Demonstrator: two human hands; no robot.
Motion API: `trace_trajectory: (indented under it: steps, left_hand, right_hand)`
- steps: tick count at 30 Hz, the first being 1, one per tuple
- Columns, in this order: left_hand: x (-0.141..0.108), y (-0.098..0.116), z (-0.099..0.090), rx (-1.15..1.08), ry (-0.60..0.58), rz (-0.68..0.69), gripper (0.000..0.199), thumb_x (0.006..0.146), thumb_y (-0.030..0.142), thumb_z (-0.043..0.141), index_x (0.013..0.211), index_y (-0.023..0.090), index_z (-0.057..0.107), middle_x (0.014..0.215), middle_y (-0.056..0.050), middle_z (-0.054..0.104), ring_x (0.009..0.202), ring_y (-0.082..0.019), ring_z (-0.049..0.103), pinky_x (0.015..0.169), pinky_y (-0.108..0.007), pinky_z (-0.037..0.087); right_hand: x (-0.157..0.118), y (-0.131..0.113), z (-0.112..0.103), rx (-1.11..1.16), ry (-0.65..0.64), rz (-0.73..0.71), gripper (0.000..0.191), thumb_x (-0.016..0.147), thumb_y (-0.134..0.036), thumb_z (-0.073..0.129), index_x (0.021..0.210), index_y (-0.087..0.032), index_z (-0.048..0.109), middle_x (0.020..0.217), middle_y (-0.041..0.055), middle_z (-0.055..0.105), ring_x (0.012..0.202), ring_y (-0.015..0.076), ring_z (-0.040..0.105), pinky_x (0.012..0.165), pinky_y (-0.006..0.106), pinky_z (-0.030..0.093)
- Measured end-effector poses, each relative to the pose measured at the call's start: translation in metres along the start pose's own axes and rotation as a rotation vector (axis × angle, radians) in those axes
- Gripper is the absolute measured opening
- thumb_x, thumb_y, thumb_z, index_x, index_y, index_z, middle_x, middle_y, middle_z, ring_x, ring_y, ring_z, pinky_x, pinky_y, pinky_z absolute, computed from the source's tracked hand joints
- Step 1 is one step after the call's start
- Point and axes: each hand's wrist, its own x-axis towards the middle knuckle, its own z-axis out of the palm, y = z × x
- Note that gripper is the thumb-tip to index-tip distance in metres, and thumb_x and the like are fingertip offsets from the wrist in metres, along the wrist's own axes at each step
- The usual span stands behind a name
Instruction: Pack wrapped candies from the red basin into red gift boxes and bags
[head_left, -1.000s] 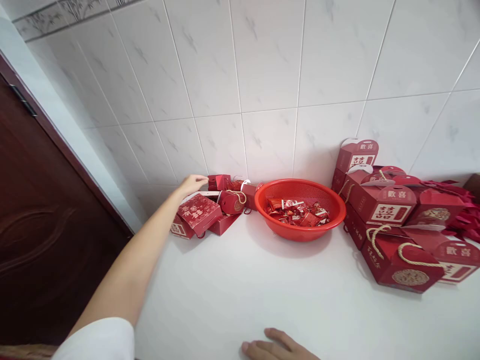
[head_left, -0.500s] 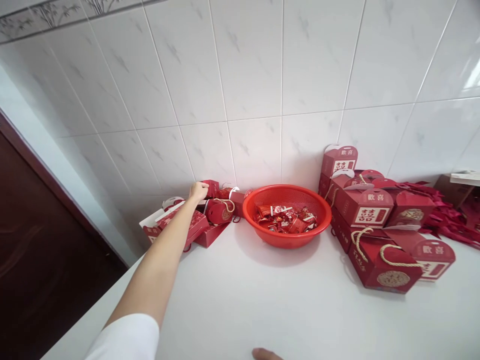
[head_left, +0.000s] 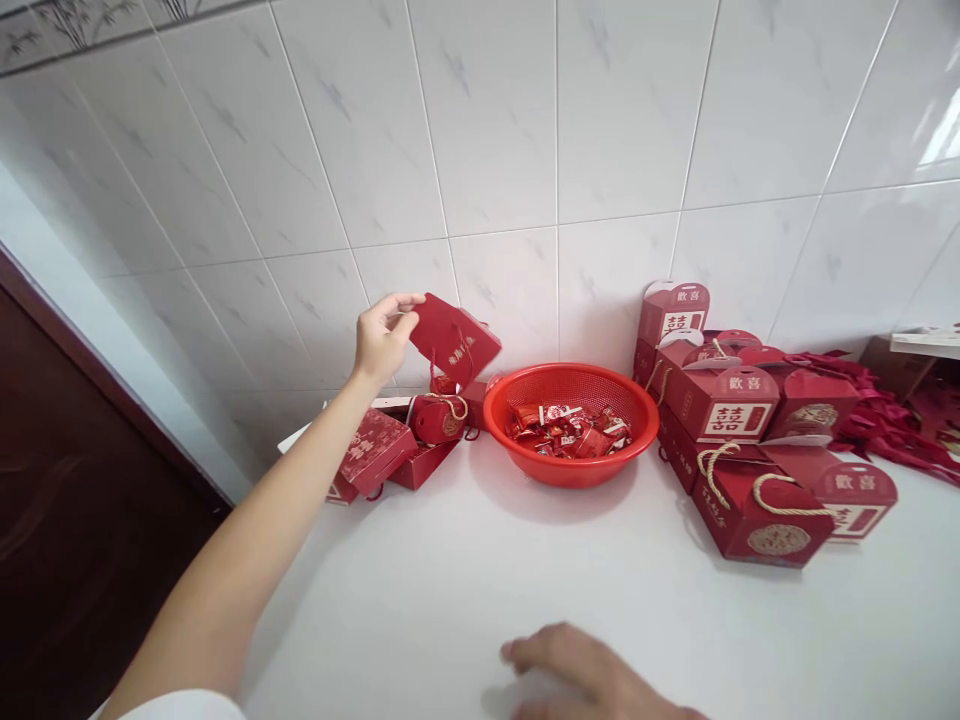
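My left hand (head_left: 386,335) pinches the corner of a red gift bag (head_left: 454,342) with gold lettering and cord handles, raised in front of the tiled wall. Below it lie red boxes (head_left: 375,450), one with a rope handle. My right hand (head_left: 577,665) is over the white table (head_left: 420,590) at the bottom edge, fingers apart and nothing in it. Between the two groups of boxes stands a red plastic basket (head_left: 574,472) holding red wrapped sweets (head_left: 570,432).
Stacked red boxes (head_left: 739,405) with rope handles fill the right side, a front one (head_left: 772,520) nearest me. Dark red ribbons (head_left: 885,415) lie at the far right beside an open carton. A tiled wall (head_left: 502,150) rises behind the table.
My left hand has lifted the red bag up from the pile at the back left. My right hand has come further into view over the table.
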Motion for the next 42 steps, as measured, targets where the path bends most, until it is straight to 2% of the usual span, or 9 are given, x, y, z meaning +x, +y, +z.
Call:
trace_trajectory:
  steps: [3, 7, 10, 14, 19, 26, 30, 33, 42]
  left_hand:
    - [-0.032, 0.043, -0.006, 0.003, -0.26, 0.211, 0.035, 0.088, 0.024, 0.057, 0.121, 0.017, 0.067, 0.106, -0.005, 0.075, 0.091, -0.018, 0.072, 0.085, -0.03, 0.058]
    - [-0.1, 0.088, -0.002, -0.076, -0.498, 0.774, 0.029, 0.095, 0.013, 0.052, 0.12, 0.02, 0.066, 0.108, -0.004, 0.077, 0.091, -0.015, 0.073, 0.085, -0.026, 0.057]
    - [-0.15, 0.105, 0.007, -0.137, -0.643, 1.013, 0.028, 0.096, 0.005, 0.047, 0.117, 0.014, 0.064, 0.1, -0.007, 0.079, 0.089, -0.015, 0.073, 0.083, -0.027, 0.057]
    - [-0.192, 0.106, 0.017, -0.185, -0.688, 0.988, 0.026, 0.096, 0.004, 0.043, 0.108, 0.015, 0.064, 0.092, -0.005, 0.078, 0.079, -0.013, 0.071, 0.08, -0.027, 0.057]
    - [-0.2, 0.104, 0.016, -0.166, -0.81, 0.881, 0.023, 0.094, 0.007, 0.044, 0.102, 0.016, 0.064, 0.093, -0.004, 0.077, 0.083, -0.014, 0.069, 0.087, -0.031, 0.052]
    - [-0.188, 0.113, 0.018, 0.06, -0.924, 0.784, 0.034, 0.103, 0.024, 0.039, 0.084, 0.016, 0.066, 0.098, -0.008, 0.073, 0.093, -0.02, 0.065, 0.084, -0.036, 0.044]
    - [-0.185, 0.114, 0.022, 0.184, -0.899, 0.723, 0.04, 0.104, 0.028, 0.039, 0.078, 0.016, 0.067, 0.108, -0.009, 0.073, 0.091, -0.021, 0.062, 0.078, -0.036, 0.04]
    - [-0.183, 0.117, 0.025, 0.239, -0.953, 0.649, 0.04, 0.104, 0.028, 0.039, 0.078, 0.016, 0.067, 0.096, -0.008, 0.072, 0.082, -0.02, 0.059, 0.073, -0.035, 0.038]
    - [-0.189, 0.116, 0.032, 0.323, -1.23, 0.464, 0.031, 0.097, 0.046, 0.052, 0.102, 0.019, 0.068, 0.083, -0.006, 0.066, 0.083, -0.024, 0.059, 0.078, -0.036, 0.042]
  right_hand:
    - [-0.002, 0.0, -0.035, -0.192, 0.382, 0.086, 0.024, 0.097, -0.022, 0.051, 0.116, -0.021, 0.065, 0.113, 0.0146, 0.071, 0.104, 0.0233, 0.07, 0.087, 0.033, 0.059]
    - [-0.001, 0.003, -0.079, -0.326, 0.836, 0.27, 0.016, 0.096, -0.016, 0.052, 0.1, -0.023, 0.065, 0.104, 0.0095, 0.069, 0.098, 0.0217, 0.068, 0.085, 0.034, 0.056]
    - [-0.001, 0.004, -0.092, -0.321, 0.836, 0.276, 0.019, 0.096, -0.023, 0.055, 0.112, -0.024, 0.064, 0.113, 0.0106, 0.067, 0.108, 0.0243, 0.065, 0.091, 0.038, 0.054]
    - [-0.001, -0.001, -0.086, -0.242, 0.499, 0.274, 0.029, 0.098, -0.031, 0.054, 0.124, -0.025, 0.065, 0.136, 0.0126, 0.058, 0.124, 0.0258, 0.059, 0.101, 0.04, 0.052]
    - [0.0, 0.0, -0.077, -0.21, 0.273, 0.319, 0.029, 0.101, -0.038, 0.048, 0.116, -0.026, 0.07, 0.146, 0.0125, 0.052, 0.133, 0.0287, 0.051, 0.107, 0.047, 0.047]
    - [0.002, 0.001, -0.078, -0.215, 0.416, 0.371, 0.016, 0.097, -0.033, 0.055, 0.089, -0.022, 0.063, 0.139, 0.0149, 0.057, 0.124, 0.0277, 0.058, 0.099, 0.044, 0.053]
    - [0.003, 0.0, -0.08, -0.189, 0.538, 0.373, 0.022, 0.093, -0.026, 0.061, 0.072, -0.021, 0.058, 0.128, 0.0134, 0.062, 0.102, 0.0225, 0.067, 0.08, 0.034, 0.058]
    - [0.002, -0.002, -0.084, -0.155, 0.572, 0.334, 0.026, 0.092, -0.023, 0.063, 0.066, -0.02, 0.057, 0.115, 0.0113, 0.068, 0.085, 0.0183, 0.068, 0.065, 0.028, 0.057]
    - [-0.007, -0.008, -0.125, -0.03, 0.359, 0.48, 0.025, 0.095, -0.036, 0.06, 0.078, -0.022, 0.073, 0.102, 0.0068, 0.075, 0.086, 0.0209, 0.071, 0.074, 0.032, 0.058]
